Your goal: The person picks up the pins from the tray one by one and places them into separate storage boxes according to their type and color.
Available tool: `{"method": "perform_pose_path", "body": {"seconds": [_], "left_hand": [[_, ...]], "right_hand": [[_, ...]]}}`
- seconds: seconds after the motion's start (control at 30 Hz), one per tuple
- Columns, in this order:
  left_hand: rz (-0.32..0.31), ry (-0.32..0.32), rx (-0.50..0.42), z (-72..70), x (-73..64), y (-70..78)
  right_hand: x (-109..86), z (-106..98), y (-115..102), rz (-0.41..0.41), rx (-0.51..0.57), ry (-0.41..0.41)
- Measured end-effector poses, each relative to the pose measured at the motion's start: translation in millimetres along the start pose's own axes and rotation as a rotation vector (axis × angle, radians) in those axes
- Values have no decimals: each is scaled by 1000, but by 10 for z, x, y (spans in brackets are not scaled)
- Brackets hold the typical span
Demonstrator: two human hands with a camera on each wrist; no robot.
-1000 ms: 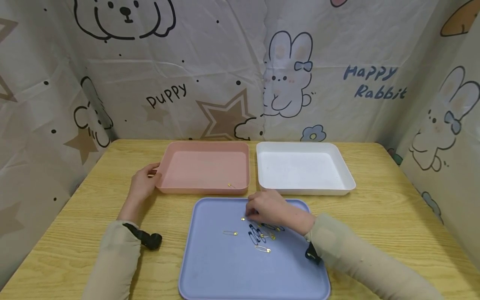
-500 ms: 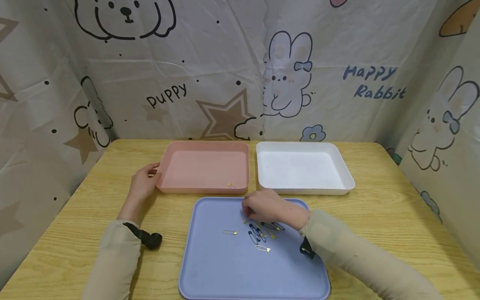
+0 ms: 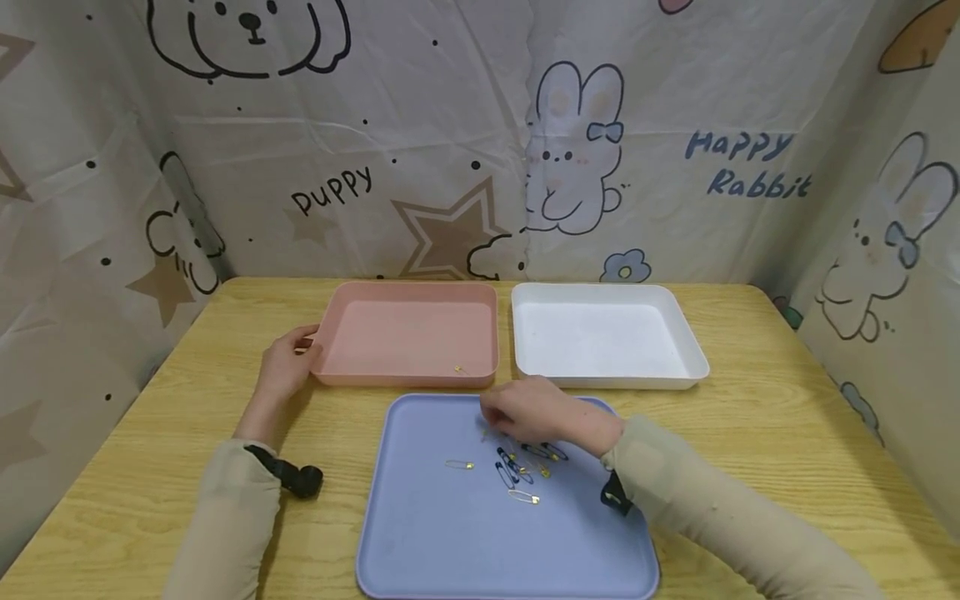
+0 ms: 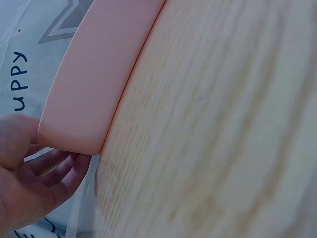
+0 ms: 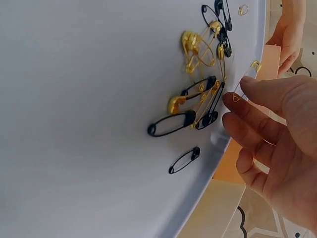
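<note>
Gold safety pin sits pinched between thumb and finger of the right hand, its other fingers loosely bent, near the far edge of the blue tray. On that tray lie mixed black pins and other gold pins, which seem to be the bulk left. Farther out, the left hand grips the end of the pink tray, which holds a lone gold pin; the white tray shows none, so the work looks barely begun.

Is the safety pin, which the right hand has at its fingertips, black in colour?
No, the right wrist view shows the right hand pinching a gold safety pin.
</note>
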State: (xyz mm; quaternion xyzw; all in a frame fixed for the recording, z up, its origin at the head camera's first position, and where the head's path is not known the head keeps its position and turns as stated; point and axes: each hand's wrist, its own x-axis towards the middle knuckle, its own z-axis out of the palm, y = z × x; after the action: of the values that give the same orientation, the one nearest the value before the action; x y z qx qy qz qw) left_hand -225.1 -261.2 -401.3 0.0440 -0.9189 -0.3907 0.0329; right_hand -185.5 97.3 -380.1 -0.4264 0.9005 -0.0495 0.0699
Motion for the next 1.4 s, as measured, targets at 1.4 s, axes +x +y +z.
{"method": "perform_pose_path", "body": {"seconds": [1.4], "left_hand": [[5, 5, 13, 17, 6, -6]], "right_hand": [[277, -316, 180, 35, -35, 223]]}}
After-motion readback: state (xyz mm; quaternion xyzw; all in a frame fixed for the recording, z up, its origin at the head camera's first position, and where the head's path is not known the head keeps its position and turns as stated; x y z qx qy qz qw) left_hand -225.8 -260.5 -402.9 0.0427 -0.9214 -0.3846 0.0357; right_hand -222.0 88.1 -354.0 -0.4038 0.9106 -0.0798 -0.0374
